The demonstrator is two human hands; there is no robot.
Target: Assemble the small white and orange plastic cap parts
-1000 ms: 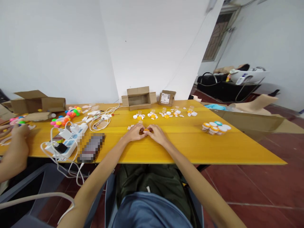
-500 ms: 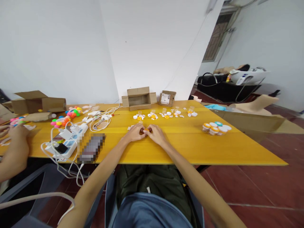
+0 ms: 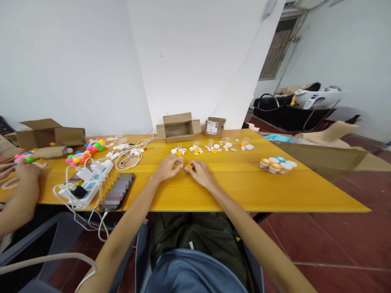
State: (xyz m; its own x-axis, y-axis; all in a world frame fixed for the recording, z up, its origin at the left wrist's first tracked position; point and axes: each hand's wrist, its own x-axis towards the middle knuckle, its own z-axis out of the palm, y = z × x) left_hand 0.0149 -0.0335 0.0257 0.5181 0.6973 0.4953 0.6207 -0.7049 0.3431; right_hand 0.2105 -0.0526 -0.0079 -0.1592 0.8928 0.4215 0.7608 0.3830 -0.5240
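Observation:
My right hand (image 3: 200, 173) is closed on a small orange lid (image 3: 188, 167) above the yellow table (image 3: 238, 191). Just left of it, my left hand (image 3: 168, 167) has its thumb and fingers around a small clear cup (image 3: 181, 160). A narrow gap separates the hands. Beyond them lie small piles of white and orange discs and bits (image 3: 196, 149), with clear cups beside them. Several lidded jars (image 3: 275, 165) with orange, white and teal tops stand in a cluster to the right.
Open cardboard boxes (image 3: 179, 129) stand by the wall. Left are a power strip (image 3: 91, 185), a phone (image 3: 117, 191), cables and colourful balls (image 3: 81, 156). Another person's hands (image 3: 26, 173) work at the far left.
My left hand has moved left, away from my right hand, and its thumb and fingers have parted around the clear cup. My right hand stays at the orange lid.

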